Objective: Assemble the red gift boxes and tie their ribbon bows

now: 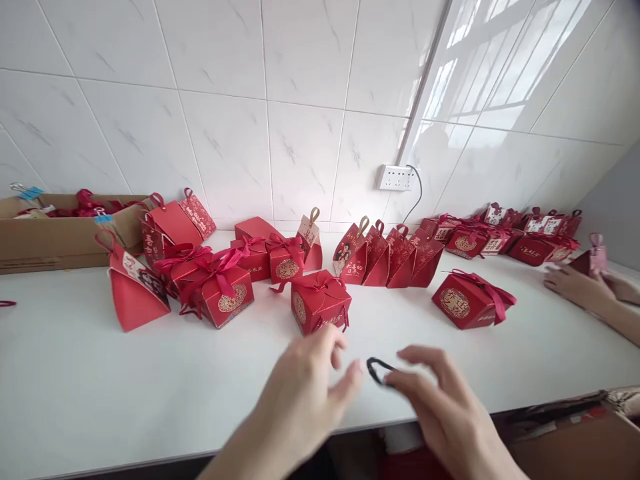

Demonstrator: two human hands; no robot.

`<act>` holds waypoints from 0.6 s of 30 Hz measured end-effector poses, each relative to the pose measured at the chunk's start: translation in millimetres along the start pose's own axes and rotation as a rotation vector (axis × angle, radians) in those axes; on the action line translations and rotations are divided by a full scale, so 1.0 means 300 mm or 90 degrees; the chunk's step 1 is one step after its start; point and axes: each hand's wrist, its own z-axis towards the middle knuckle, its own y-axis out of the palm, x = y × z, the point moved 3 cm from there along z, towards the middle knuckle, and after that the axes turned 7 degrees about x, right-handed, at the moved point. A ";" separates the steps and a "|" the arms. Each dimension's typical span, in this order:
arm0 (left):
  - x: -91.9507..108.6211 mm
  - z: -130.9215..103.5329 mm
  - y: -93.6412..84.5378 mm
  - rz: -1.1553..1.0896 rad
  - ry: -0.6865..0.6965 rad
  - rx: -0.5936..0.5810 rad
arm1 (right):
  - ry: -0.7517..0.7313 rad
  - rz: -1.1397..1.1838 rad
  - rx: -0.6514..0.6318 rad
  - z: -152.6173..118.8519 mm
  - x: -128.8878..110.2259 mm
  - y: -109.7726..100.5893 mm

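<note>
My left hand (313, 387) reaches over the front of the table with thumb and fingers apart and nothing in it. Its fingertips come close to a red gift box (320, 300) tied with a red ribbon bow; whether they touch it I cannot tell. A thin black loop (376, 373), perhaps the handle of a small tool, sticks out from the fingers of my right hand (450, 400), which pinches it. To the right of the hands, another red gift box (465, 303) with a gold emblem and a ribbon bow lies tilted on the table.
Several red boxes (215, 283) and triangular boxes with loops (397, 260) line the back of the white table (150, 387). At far left stands a cardboard carton (65, 237) of red ribbon. Another person's hands (575, 283) hold a box at right. A socket strip (397, 178) is on the wall.
</note>
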 end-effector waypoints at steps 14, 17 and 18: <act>-0.410 0.296 0.005 -0.184 -0.062 0.172 | 0.196 -0.479 0.022 0.003 0.504 -0.103; -0.425 0.261 0.034 -0.232 -0.068 0.134 | 0.151 -0.371 0.114 0.139 0.356 -0.110; -0.425 0.253 0.039 -0.230 -0.062 0.116 | 0.135 -0.311 0.121 0.200 0.305 -0.095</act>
